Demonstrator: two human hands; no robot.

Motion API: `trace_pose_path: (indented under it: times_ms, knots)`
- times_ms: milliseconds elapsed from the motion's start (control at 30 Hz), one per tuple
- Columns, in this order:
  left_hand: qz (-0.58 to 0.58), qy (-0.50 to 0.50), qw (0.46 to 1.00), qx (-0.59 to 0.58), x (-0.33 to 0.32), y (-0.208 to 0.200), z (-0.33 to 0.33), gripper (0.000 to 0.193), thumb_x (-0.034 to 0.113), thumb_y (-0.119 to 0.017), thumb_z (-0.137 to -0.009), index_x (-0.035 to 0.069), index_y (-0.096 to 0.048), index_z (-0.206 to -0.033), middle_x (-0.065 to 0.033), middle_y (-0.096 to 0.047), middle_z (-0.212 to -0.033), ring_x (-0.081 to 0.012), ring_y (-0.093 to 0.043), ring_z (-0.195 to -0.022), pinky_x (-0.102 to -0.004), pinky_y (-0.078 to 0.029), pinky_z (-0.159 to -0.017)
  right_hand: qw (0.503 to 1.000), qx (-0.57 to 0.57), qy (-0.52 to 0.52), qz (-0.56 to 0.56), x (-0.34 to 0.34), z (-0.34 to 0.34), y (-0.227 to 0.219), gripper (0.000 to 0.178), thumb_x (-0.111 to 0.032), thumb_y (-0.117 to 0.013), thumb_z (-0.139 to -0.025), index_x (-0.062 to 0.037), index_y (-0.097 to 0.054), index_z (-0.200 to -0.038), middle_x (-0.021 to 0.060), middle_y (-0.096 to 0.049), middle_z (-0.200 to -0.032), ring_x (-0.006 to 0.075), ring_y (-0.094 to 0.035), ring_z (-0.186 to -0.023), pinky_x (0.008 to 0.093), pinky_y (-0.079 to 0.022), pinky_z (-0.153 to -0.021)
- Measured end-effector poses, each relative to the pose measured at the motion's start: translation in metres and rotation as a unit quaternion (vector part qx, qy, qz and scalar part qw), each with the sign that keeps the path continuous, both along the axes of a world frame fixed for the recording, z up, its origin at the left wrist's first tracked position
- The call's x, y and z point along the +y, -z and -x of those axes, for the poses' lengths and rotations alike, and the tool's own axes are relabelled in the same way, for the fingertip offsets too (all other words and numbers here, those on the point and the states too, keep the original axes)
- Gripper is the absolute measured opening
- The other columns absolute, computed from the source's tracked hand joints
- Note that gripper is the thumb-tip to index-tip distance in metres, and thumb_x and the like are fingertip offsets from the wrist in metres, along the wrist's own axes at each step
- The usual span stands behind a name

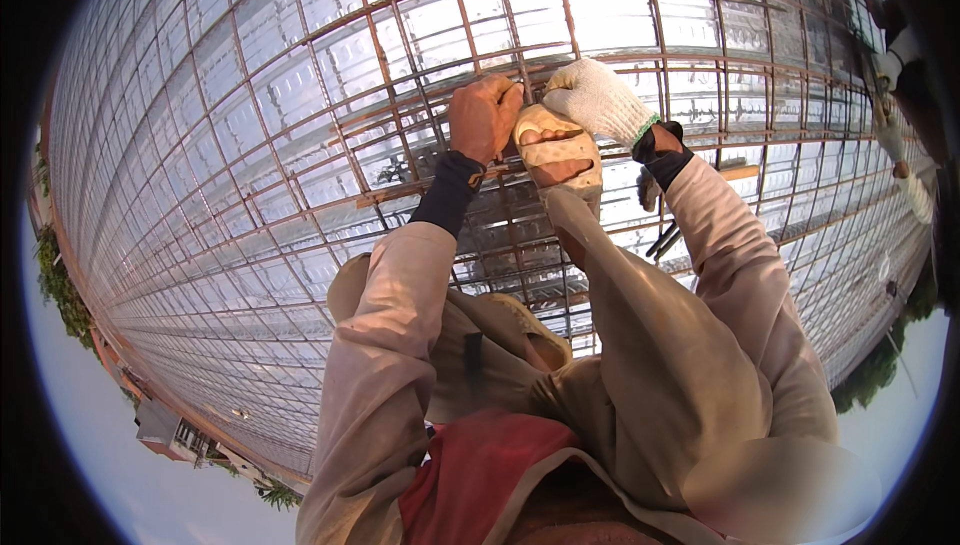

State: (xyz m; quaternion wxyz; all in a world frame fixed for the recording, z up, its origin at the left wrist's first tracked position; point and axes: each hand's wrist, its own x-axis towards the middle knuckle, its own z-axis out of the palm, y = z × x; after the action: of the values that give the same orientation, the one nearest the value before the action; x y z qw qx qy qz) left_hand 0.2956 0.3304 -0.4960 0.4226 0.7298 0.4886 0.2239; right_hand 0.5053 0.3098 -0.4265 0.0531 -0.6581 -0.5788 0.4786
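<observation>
My bare left hand (485,117) is closed in a fist, fingertips pressed together at a crossing of the steel rebar mesh (378,45). Close on its right, my right hand (600,100), in a white knit glove with a green cuff edge, is also closed near the same bars. What either one pinches is too small or hidden to make out. Just below and between the hands, my foot in a pale yellow strapped sandal (560,153) rests on the mesh. My other sandal (530,330) is further back under my bent legs.
Shiny ribbed metal decking (600,10) lies beneath the rebar. Beyond my right wrist are a strip of wood (738,173) and short dark bars (664,241). Other people's gloved hands (888,70) show at the far right. A small building (165,427) stands past the deck's left edge.
</observation>
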Motion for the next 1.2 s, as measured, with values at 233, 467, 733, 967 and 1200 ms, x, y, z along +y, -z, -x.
trace_pose_path:
  times_ms: [233,467,733,967,1200]
  knots:
    - [-0.092,-0.024,0.995,-0.026,0.007,0.006,0.002,0.023,0.024,-0.077,-0.095,0.002,-0.078,-0.092,-0.0166,-0.074,-0.077,-0.0331,-0.071,-0.066,-0.0441,-0.056,-0.065,0.986,0.075,0.127,0.078,-0.007,0.004,-0.007,0.031,-0.026,-0.071,-0.096,0.0031,-0.079,-0.100,0.0069,-0.072,-0.073,0.0141,-0.063,-0.064,0.0329,-0.053,-0.062]
    - [-0.027,-0.067,0.997,-0.028,-0.002,0.009,0.001,0.022,0.024,-0.076,-0.097,0.002,-0.077,-0.100,-0.0179,-0.077,-0.082,-0.0345,-0.075,-0.072,-0.0442,-0.058,-0.067,0.997,0.002,0.050,0.052,0.001,0.005,-0.004,0.038,-0.032,-0.070,-0.095,0.0022,-0.080,-0.107,0.0119,-0.076,-0.082,0.0193,-0.069,-0.074,0.0366,-0.057,-0.072]
    - [0.041,-0.108,0.993,0.016,0.002,0.010,-0.001,0.023,0.030,-0.076,-0.096,0.009,-0.083,-0.101,-0.0141,-0.079,-0.084,-0.0325,-0.076,-0.075,-0.0423,-0.059,-0.071,0.992,-0.048,-0.108,0.032,0.036,-0.001,-0.019,0.043,-0.033,-0.068,-0.088,0.0038,-0.080,-0.107,0.0147,-0.074,-0.075,0.0227,-0.071,-0.067,0.0375,-0.058,-0.067]
    - [0.072,-0.074,0.995,-0.013,0.003,0.015,0.009,0.030,0.036,-0.078,-0.096,0.008,-0.084,-0.105,-0.0136,-0.080,-0.086,-0.0259,-0.076,-0.075,-0.0400,-0.059,-0.073,0.987,-0.071,-0.143,0.022,0.040,0.000,-0.018,0.047,-0.037,-0.068,-0.086,0.0028,-0.080,-0.107,0.0168,-0.075,-0.082,0.0269,-0.071,-0.074,0.0410,-0.058,-0.073]
    - [0.076,-0.106,0.991,-0.012,0.001,0.018,0.009,0.031,0.037,-0.077,-0.097,0.007,-0.084,-0.104,-0.0143,-0.079,-0.083,-0.0273,-0.074,-0.072,-0.0405,-0.058,-0.071,0.997,-0.022,-0.065,0.045,0.017,-0.011,-0.015,0.045,-0.035,-0.067,-0.090,0.0016,-0.079,-0.112,0.0167,-0.077,-0.093,0.0276,-0.075,-0.085,0.0402,-0.060,-0.080]
